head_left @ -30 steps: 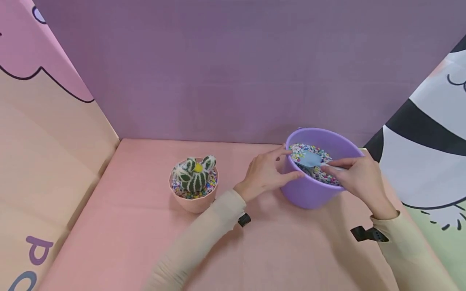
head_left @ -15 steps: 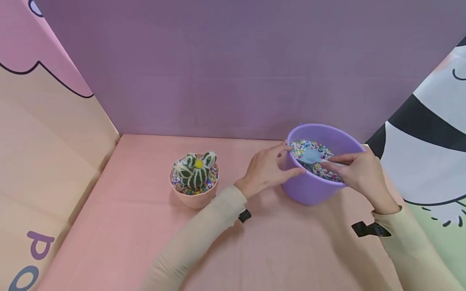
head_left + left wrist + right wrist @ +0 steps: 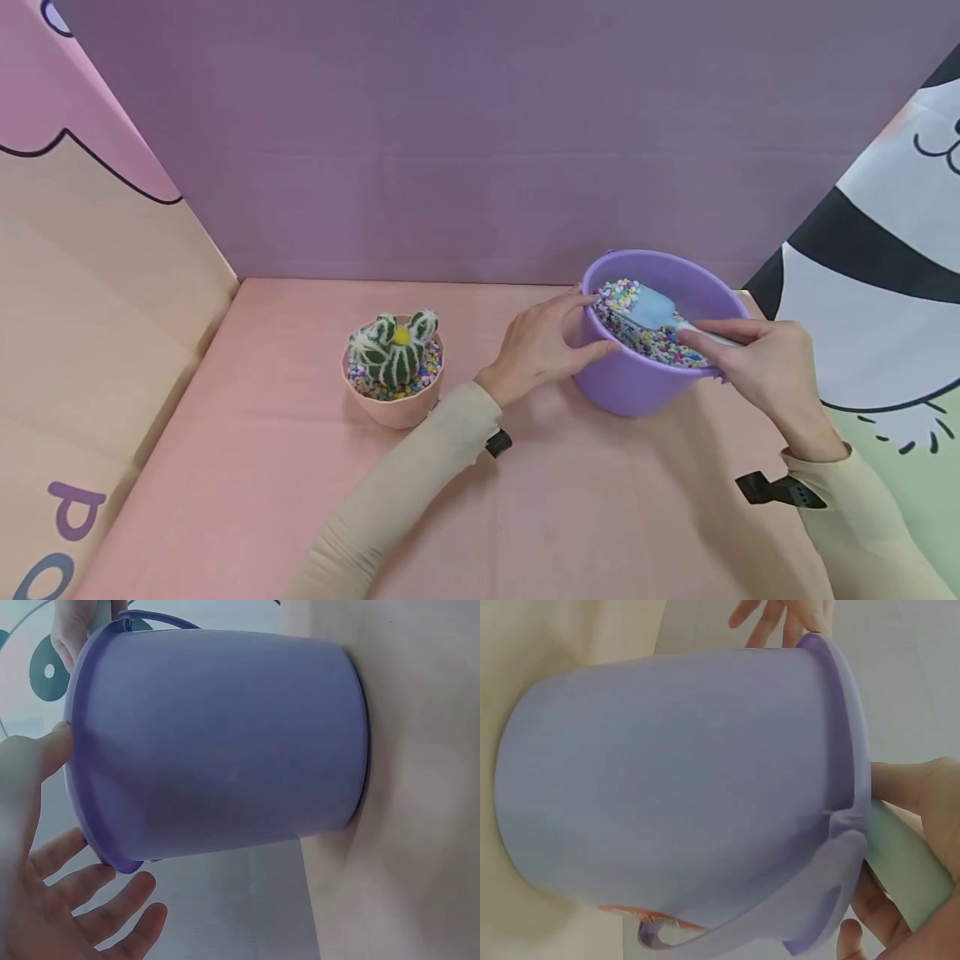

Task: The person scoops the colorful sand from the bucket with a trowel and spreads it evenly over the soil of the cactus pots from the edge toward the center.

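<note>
A purple bucket (image 3: 626, 392) stands at the right, part-filled with small multicoloured pebbles (image 3: 660, 346). My right hand (image 3: 768, 358) grips the pale handle of a light blue scoop (image 3: 651, 308) over its right rim. The scoop's blade lies inside the bucket, with pebbles heaped at its tip. In the right wrist view, the handle (image 3: 904, 862) runs between thumb and fingers. My left hand (image 3: 536, 346) touches the bucket's left rim, its fingers spread. The left wrist view shows the left thumb (image 3: 56, 746) on the rim, apart from the other fingers.
Left of the bucket, a scalloped pink pot (image 3: 397, 412) holds a striped green cactus (image 3: 393, 358) with a yellow flower, set in coloured pebbles. A purple backdrop (image 3: 480, 167) rises behind the pink tabletop (image 3: 285, 433). The bucket's handle (image 3: 780, 900) hangs on its right side.
The scoop has risen within the bucket, and a heap of pebbles now shows at its tip. My right hand has shifted slightly right; the left stays at the rim.
</note>
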`<control>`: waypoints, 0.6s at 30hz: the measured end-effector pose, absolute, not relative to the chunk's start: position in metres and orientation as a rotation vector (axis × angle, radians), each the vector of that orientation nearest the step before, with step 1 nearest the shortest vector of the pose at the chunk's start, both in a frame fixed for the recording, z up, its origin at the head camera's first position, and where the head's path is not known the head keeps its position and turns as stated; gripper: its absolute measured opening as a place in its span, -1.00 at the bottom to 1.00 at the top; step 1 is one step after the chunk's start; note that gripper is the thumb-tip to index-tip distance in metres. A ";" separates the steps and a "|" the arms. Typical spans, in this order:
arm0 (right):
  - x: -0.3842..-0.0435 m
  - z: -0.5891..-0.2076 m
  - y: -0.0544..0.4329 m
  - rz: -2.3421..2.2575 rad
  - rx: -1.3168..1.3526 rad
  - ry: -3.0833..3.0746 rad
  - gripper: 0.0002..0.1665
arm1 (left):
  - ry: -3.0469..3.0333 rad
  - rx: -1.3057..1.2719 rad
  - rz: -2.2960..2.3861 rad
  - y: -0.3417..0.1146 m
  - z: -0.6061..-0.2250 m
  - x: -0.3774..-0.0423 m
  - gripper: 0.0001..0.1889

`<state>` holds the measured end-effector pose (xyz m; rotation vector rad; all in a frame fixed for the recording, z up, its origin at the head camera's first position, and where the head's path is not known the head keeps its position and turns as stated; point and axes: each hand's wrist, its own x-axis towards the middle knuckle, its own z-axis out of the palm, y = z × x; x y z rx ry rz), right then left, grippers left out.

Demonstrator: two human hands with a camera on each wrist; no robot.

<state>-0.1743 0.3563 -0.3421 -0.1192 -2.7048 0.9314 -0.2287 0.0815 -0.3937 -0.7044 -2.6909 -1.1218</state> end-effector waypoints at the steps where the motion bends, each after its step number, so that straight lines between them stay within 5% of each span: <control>1: -0.173 -0.341 0.357 0.955 -0.131 -2.689 -0.41 | -2.687 -0.706 -1.134 0.081 -0.394 -0.229 -0.21; 18: -0.163 -0.337 0.363 1.023 -0.200 -2.665 -0.45 | -2.675 -0.721 -1.130 0.083 -0.396 -0.227 -0.21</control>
